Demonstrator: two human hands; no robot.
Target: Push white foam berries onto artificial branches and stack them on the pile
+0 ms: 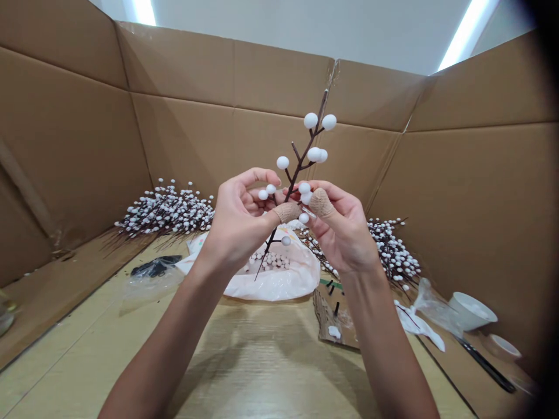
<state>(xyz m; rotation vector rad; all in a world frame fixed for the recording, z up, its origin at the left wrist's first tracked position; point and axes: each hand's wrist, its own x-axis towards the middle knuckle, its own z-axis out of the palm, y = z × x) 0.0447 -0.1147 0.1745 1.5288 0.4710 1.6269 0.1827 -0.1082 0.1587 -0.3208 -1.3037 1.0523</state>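
A dark brown branch (299, 167) with white balls on its side twigs is held up at a slant over the table. My left hand (244, 212) pinches its lower stem, the thumb wrapped in a tan cover. My right hand (343, 224), its thumb covered the same way, closes its fingers at the white balls (304, 188) on the right side of the stem. One upper left twig (296, 151) has no ball on its tip. Behind the hands lies a white plastic bag (279, 286) with loose small white balls in it.
Piles of white-balled branches lie at back left (168, 212) and right (395, 250). A cardboard piece (325, 317), white bowl (471, 311), tape roll (502, 347) and black-handled tool (487, 365) are right. A clear bag (151, 285) lies left. Cardboard walls (187, 128) surround the table.
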